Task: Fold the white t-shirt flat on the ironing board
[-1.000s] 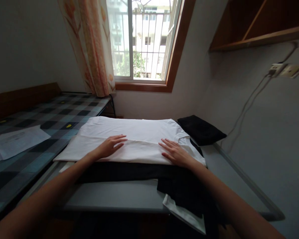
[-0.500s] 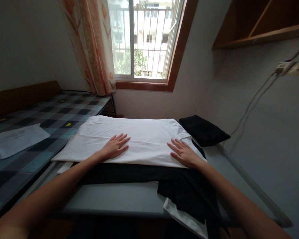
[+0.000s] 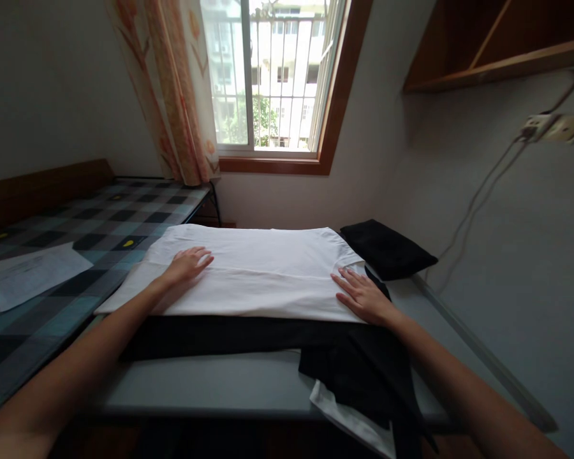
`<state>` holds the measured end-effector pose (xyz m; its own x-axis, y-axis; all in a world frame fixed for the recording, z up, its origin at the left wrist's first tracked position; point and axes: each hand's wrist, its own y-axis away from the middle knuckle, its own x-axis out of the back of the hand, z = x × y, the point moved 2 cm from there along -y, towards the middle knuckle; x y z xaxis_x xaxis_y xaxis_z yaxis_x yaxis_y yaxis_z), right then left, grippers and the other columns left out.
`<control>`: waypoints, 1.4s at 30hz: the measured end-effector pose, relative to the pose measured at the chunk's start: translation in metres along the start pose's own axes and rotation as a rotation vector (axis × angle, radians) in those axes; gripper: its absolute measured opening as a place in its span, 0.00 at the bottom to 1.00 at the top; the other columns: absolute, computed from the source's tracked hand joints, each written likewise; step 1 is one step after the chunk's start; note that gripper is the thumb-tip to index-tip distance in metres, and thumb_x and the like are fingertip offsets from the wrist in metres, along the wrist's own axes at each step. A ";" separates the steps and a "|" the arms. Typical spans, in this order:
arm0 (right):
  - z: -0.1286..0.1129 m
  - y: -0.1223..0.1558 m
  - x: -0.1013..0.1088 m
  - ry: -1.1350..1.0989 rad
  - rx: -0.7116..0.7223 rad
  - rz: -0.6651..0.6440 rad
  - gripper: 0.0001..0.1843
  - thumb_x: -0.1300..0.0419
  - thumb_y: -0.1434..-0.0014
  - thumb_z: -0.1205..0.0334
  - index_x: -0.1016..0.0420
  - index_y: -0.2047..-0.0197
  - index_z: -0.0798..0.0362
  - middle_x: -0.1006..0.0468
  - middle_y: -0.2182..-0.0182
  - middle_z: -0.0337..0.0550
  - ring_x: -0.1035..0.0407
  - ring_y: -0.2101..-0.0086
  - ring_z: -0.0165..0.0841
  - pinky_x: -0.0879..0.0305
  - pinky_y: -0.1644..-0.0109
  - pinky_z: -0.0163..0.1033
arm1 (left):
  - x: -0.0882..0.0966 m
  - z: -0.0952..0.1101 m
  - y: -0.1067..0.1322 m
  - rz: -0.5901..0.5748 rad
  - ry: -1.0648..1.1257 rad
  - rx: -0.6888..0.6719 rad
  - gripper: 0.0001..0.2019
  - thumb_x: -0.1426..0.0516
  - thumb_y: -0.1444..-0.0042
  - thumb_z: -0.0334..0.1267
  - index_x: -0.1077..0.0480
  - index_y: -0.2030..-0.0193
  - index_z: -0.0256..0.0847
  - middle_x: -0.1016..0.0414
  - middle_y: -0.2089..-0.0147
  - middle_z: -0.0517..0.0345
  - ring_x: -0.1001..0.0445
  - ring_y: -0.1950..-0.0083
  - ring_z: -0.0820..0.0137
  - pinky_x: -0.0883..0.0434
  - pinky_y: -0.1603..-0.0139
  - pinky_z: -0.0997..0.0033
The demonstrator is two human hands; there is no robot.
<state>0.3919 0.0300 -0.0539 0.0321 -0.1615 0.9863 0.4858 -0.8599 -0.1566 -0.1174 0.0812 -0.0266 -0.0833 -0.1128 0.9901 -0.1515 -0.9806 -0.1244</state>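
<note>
A white garment, which looks like a shirt (image 3: 263, 255), lies spread out and folded over on a grey table (image 3: 205, 382). My left hand (image 3: 186, 264) is over its left part, fingers extended and holding nothing. On the shirt's right end my right hand (image 3: 361, 296) lies flat, fingers spread. Black cloth (image 3: 249, 335) sticks out beneath the shirt along the near side. At the front right it hangs over the table edge, with a white strip (image 3: 349, 417) showing. The layers under the shirt are hidden.
A folded black cloth (image 3: 387, 248) lies at the table's far right corner. To the left is a bed with a checked cover (image 3: 110, 223) and papers (image 3: 38, 274) on it. A curtain (image 3: 176, 95) hangs beside the barred window. Cables run from a wall socket (image 3: 538, 126) at right.
My left hand has moved left across the shirt. My right hand has shifted slightly right towards the shirt's end. The view has moved a little.
</note>
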 end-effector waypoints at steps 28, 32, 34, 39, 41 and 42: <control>0.051 -0.177 0.037 0.007 -0.402 0.032 0.24 0.50 0.35 0.53 0.32 0.40 0.52 0.28 0.47 0.57 0.33 0.48 0.46 0.38 0.47 0.48 | -0.032 0.088 -0.036 0.079 0.136 -0.127 0.22 0.54 0.34 0.49 0.34 0.38 0.47 0.40 0.32 0.51 0.44 0.31 0.57 0.49 0.32 0.46; 0.042 -0.197 0.021 0.086 -0.463 -0.046 0.28 0.54 0.34 0.49 0.38 0.36 0.54 0.29 0.46 0.62 0.35 0.46 0.49 0.41 0.45 0.51 | -0.033 0.088 -0.036 0.093 0.133 -0.122 0.21 0.53 0.34 0.48 0.34 0.38 0.48 0.39 0.32 0.51 0.44 0.31 0.58 0.48 0.32 0.46; 0.042 -0.205 0.016 0.076 -0.520 -0.055 0.30 0.55 0.34 0.48 0.39 0.35 0.54 0.30 0.45 0.63 0.36 0.45 0.50 0.42 0.45 0.51 | -0.034 0.087 -0.036 0.098 0.133 -0.124 0.21 0.53 0.35 0.48 0.34 0.38 0.48 0.39 0.32 0.51 0.44 0.30 0.58 0.47 0.33 0.45; 0.050 -0.221 0.007 0.001 -0.583 -0.139 0.32 0.57 0.34 0.45 0.41 0.33 0.51 0.30 0.44 0.62 0.37 0.43 0.50 0.44 0.43 0.53 | -0.035 0.087 -0.037 0.110 0.135 -0.126 0.21 0.53 0.35 0.49 0.34 0.38 0.48 0.38 0.32 0.51 0.44 0.31 0.57 0.47 0.33 0.44; 0.055 -0.227 0.004 -0.050 -0.605 -0.160 0.32 0.56 0.34 0.44 0.40 0.33 0.51 0.30 0.43 0.62 0.38 0.42 0.51 0.46 0.42 0.55 | -0.034 0.088 -0.037 0.110 0.137 -0.127 0.21 0.53 0.35 0.49 0.34 0.38 0.48 0.38 0.33 0.51 0.43 0.31 0.57 0.48 0.32 0.45; 0.059 -0.230 0.002 -0.080 -0.625 -0.159 0.32 0.56 0.34 0.44 0.39 0.34 0.51 0.31 0.42 0.61 0.38 0.42 0.52 0.47 0.41 0.56 | -0.034 0.088 -0.037 0.109 0.139 -0.126 0.21 0.53 0.35 0.49 0.34 0.38 0.48 0.38 0.33 0.51 0.43 0.31 0.57 0.48 0.32 0.45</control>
<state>0.3315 0.2556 -0.0130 0.0786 0.0065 0.9969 -0.1087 -0.9940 0.0151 -0.0221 0.1067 -0.0495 -0.2394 -0.1859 0.9530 -0.2549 -0.9350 -0.2464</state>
